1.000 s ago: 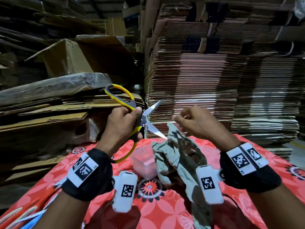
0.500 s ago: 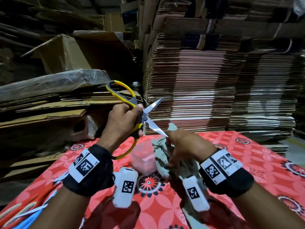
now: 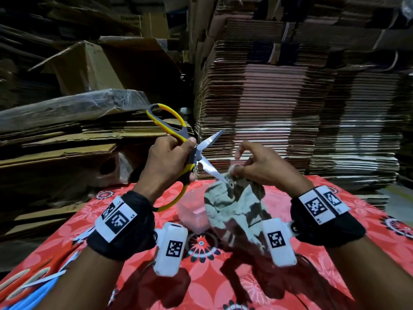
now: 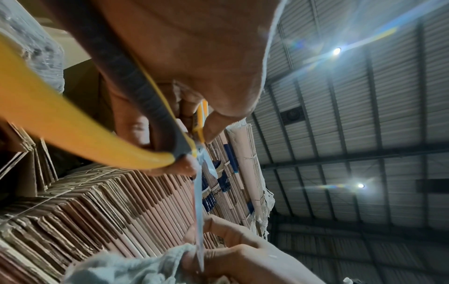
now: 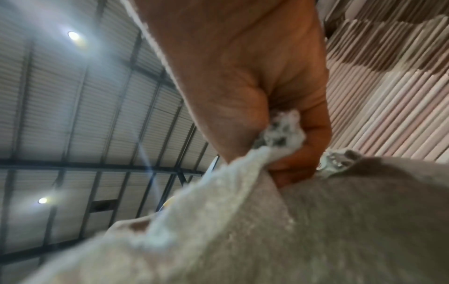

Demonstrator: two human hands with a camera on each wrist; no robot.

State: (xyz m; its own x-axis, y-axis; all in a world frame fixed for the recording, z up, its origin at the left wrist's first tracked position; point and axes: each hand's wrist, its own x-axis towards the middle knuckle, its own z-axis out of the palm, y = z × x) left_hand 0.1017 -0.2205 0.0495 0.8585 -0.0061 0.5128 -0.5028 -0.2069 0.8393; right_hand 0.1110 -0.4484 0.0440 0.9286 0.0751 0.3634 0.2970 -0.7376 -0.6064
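Just under the pinching fingertips of the right hand (image 3: pixel 263 166), the cloth (image 3: pixel 234 204) hangs bunched. The left hand (image 3: pixel 166 159) curls round the scissors (image 3: pixel 194 156) near the pivot, blades spread. The lower blade slants down towards the right fingers, its tip touching the cloth.

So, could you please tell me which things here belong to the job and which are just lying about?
In use: scissors, blades open, held by the left hand; grey cloth, pinched by the right hand.
Lying about: clear plastic box on the red tablecloth; cardboard stacks behind.
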